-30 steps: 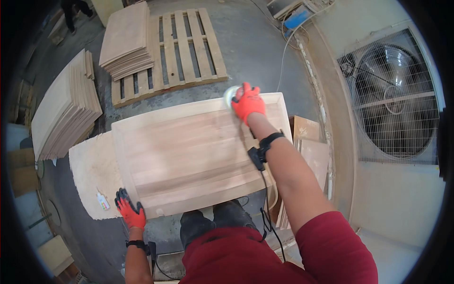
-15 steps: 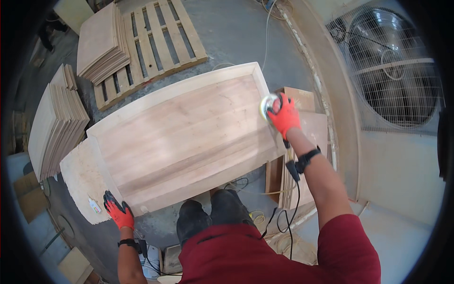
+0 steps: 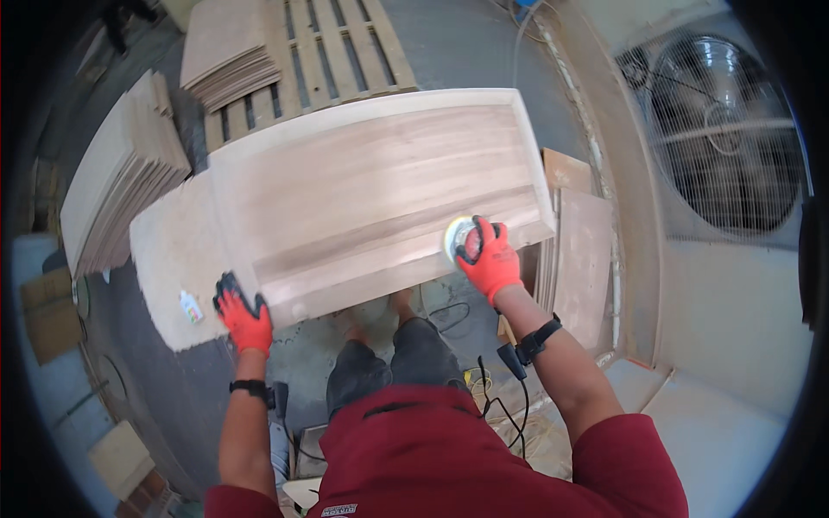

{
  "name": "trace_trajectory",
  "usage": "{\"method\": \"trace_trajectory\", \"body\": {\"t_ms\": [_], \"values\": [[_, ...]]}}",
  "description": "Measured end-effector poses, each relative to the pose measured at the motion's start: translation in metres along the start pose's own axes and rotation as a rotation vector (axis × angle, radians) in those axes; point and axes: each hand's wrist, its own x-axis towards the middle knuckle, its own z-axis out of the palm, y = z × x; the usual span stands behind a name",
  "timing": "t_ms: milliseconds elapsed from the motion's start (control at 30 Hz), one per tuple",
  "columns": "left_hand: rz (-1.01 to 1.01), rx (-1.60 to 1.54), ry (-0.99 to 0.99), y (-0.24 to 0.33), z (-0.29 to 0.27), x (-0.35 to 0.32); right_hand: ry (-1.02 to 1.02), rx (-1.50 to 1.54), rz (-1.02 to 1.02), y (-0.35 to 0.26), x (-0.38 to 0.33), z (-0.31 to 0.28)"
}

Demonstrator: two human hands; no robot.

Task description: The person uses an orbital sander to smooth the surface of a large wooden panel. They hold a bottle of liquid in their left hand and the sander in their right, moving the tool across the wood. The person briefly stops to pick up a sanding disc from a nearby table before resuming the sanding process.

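Observation:
Before me lies a long wooden panel (image 3: 389, 164) with a raised pale border, resting over a rough-edged board (image 3: 177, 250) that sticks out at the left. My right hand (image 3: 494, 262), in a red and black glove, grips a round sander (image 3: 460, 242) by its top. The sander's pad sits at the panel's near border, toward the right corner. My left hand (image 3: 244, 315), gloved alike, lies with fingers spread at the panel's near left corner, touching the board. A small white bottle (image 3: 190, 306) lies on that board, left of this hand.
Stacked wooden sheets (image 3: 129, 181) stand at the left, with another stack (image 3: 229, 47) on a slatted pallet (image 3: 337, 52) beyond. More boards (image 3: 580, 255) lean at the right, near a large caged fan (image 3: 725, 134). Black cables (image 3: 509, 414) hang by my right side.
My right hand has brought the sander from the panel's right end to its near border. The whole view has shifted slightly; my left hand still rests at the near left corner.

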Motion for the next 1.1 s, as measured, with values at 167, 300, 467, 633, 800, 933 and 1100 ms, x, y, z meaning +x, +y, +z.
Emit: {"method": "trace_trajectory", "body": {"t_ms": [167,300,467,633,800,933,1100], "values": [[-0.028,-0.111,-0.072,0.015,-0.031,0.001,-0.116,-0.077,-0.234,-0.100,-0.041,0.035],[0.069,-0.404,0.138,-0.012,-0.022,-0.023,-0.162,-0.117,-0.419,-0.169,-0.061,0.055],[-0.142,-0.771,0.211,-0.044,-0.023,-0.080,-0.216,-0.134,-0.680,-0.247,-0.084,0.086],[-0.472,-1.118,0.048,-0.058,0.002,-0.117,-0.283,-0.226,-0.960,-0.317,-0.107,0.115],[-0.543,-1.333,-0.041,-0.056,0.031,-0.117,-0.304,-0.264,-1.096,-0.371,-0.088,0.120],[-0.508,-1.250,-0.119,-0.023,0.006,-0.087,-0.185,-0.258,-0.975,-0.407,-0.006,0.112],[-0.651,-1.086,-0.262,0.001,0.005,-0.064,-0.109,-0.229,-0.799,-0.471,0.065,0.087]]}}
